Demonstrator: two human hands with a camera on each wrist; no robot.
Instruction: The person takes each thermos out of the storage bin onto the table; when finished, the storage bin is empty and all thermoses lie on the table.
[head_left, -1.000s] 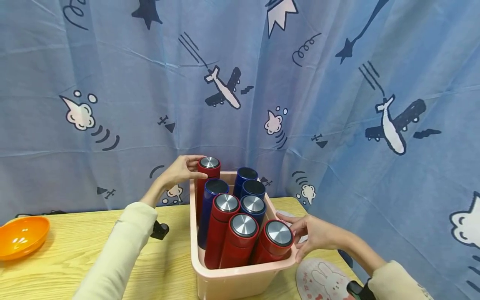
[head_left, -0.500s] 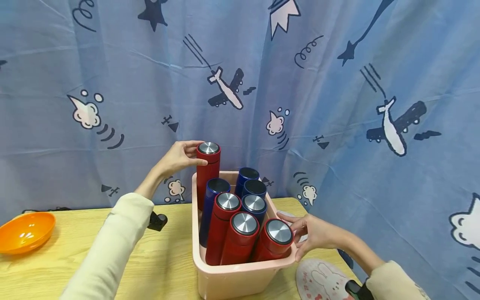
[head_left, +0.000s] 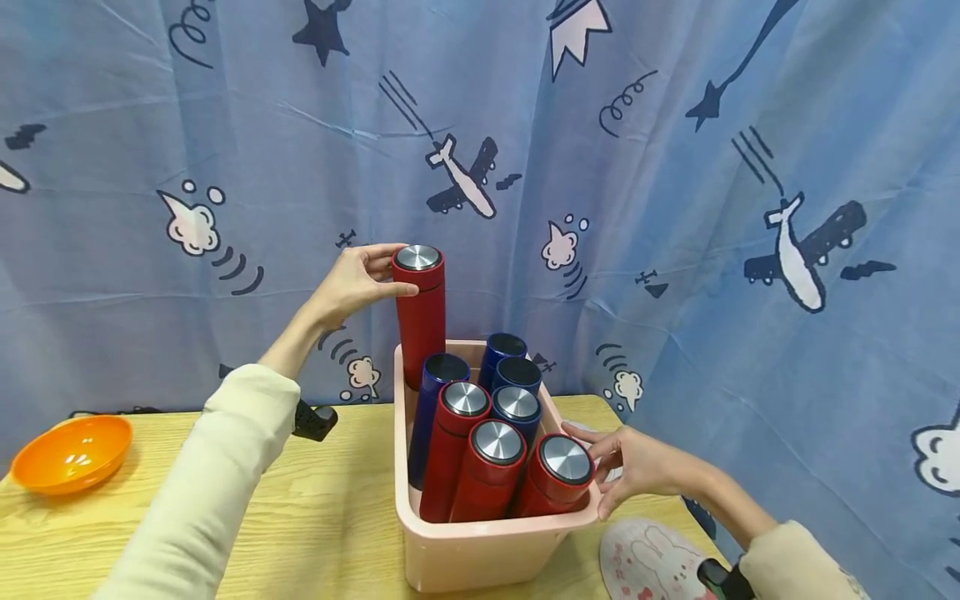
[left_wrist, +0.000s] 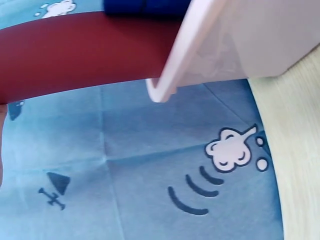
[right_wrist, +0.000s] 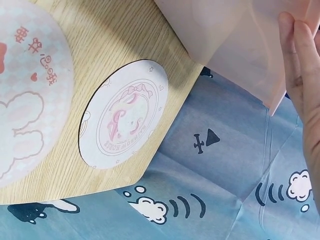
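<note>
My left hand (head_left: 356, 283) grips a red thermos flask (head_left: 422, 321) near its silver-topped lid, thumb in front and fingers behind. The flask stands upright at the far left corner of a pink plastic bin (head_left: 480, 554), its lower end still inside the rim. In the left wrist view the red flask (left_wrist: 85, 57) passes over the bin's edge beside a blue flask. My right hand (head_left: 645, 467) holds the bin's right rim near the front corner. Inside the bin stand several more flasks, including a red flask (head_left: 566, 471) at front right and a blue flask (head_left: 438, 408) at left.
An orange bowl (head_left: 73, 457) sits at the left of the wooden table (head_left: 315, 517). A round rabbit-print mat (head_left: 652, 558) lies right of the bin, with a white round mat (right_wrist: 125, 115) near the table edge. A patterned blue curtain (head_left: 300, 167) hangs behind.
My left hand has risen, drawing the red thermos flask well up out of the bin. The right hand keeps its hold on the rim. The head view has shifted slightly left.
</note>
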